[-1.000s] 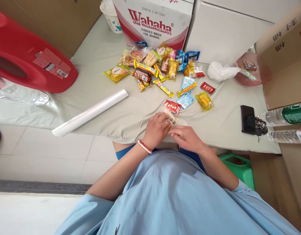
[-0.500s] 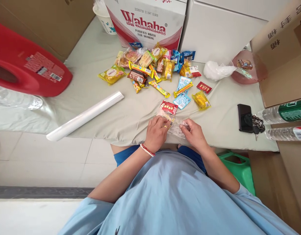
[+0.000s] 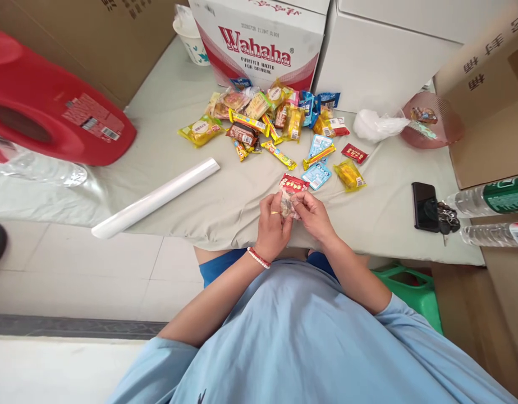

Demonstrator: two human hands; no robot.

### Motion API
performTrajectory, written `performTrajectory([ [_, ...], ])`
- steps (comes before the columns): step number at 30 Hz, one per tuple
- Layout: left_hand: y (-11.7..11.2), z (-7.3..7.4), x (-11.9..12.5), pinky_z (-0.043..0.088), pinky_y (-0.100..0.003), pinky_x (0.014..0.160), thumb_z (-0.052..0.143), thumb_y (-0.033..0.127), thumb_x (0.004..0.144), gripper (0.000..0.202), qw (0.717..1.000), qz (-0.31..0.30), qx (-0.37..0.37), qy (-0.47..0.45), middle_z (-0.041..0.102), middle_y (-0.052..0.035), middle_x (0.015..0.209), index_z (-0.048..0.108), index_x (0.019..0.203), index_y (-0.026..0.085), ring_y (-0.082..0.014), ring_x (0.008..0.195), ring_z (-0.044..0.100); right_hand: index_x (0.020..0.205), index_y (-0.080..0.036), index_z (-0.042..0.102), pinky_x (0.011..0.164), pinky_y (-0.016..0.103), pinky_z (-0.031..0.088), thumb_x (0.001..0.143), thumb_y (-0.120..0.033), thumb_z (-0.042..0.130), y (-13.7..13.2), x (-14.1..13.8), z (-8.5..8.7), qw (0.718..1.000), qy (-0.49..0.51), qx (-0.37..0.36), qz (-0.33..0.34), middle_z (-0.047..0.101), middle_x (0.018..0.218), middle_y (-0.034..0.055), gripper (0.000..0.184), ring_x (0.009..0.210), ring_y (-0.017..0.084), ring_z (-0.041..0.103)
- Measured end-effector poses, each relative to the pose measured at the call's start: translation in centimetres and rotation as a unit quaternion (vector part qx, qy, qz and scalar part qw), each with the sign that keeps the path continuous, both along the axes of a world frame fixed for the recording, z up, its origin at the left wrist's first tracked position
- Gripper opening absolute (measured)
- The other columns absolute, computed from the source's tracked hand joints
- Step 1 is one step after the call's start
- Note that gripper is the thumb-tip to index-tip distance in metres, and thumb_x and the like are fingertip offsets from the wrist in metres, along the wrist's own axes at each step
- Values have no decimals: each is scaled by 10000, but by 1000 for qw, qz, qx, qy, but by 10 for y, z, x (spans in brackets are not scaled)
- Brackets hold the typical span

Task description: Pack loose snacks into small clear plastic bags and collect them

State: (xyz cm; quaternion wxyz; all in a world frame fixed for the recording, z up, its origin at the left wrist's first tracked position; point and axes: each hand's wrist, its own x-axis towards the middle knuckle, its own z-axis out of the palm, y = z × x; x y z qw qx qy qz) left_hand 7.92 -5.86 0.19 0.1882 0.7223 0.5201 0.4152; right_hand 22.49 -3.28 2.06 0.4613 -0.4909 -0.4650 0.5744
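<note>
My left hand (image 3: 272,224) and my right hand (image 3: 312,213) meet at the near edge of the cloth-covered table (image 3: 191,185). Both pinch a small clear plastic bag (image 3: 289,205) with snacks inside, held between them just above the cloth. A red snack packet (image 3: 294,182) lies right behind the bag. Farther back a heap of snack packets (image 3: 267,115) in yellow, blue and red is spread out. My left wrist wears a red and white bracelet.
A white roll (image 3: 155,197) lies at the left. A red jug (image 3: 52,106) lies on its side at far left. A Wahaha carton (image 3: 261,42), white plastic bag (image 3: 374,123), pink basket (image 3: 435,120), black phone (image 3: 425,205), keys and water bottles (image 3: 492,196) sit around.
My hands have come closer together and lifted the clear bag slightly, bunching it between the fingers; half a second ago they held it stretched apart on the cloth.
</note>
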Motion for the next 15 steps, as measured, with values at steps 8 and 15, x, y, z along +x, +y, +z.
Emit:
performTrajectory([
  [8, 9, 2, 5, 507, -389, 839, 412, 205, 1059, 298, 974, -30, 67, 213, 675, -130, 1080, 678, 1186, 160, -244, 945, 589, 965, -239, 638, 572, 254, 409, 869, -483, 693, -4, 5, 8, 995, -3, 15, -96, 550, 700, -49, 268, 595, 124, 467],
  [15, -4, 22, -5, 483, -452, 916, 505, 154, 959, 235, 971, -131, 62, 192, 719, -144, 1068, 727, 1036, 168, -273, 1026, 643, 951, -223, 678, 716, 299, 470, 924, -342, 567, 13, 2, 14, 975, -208, 76, 11, 681, 817, 4, 165, 733, 175, 587],
])
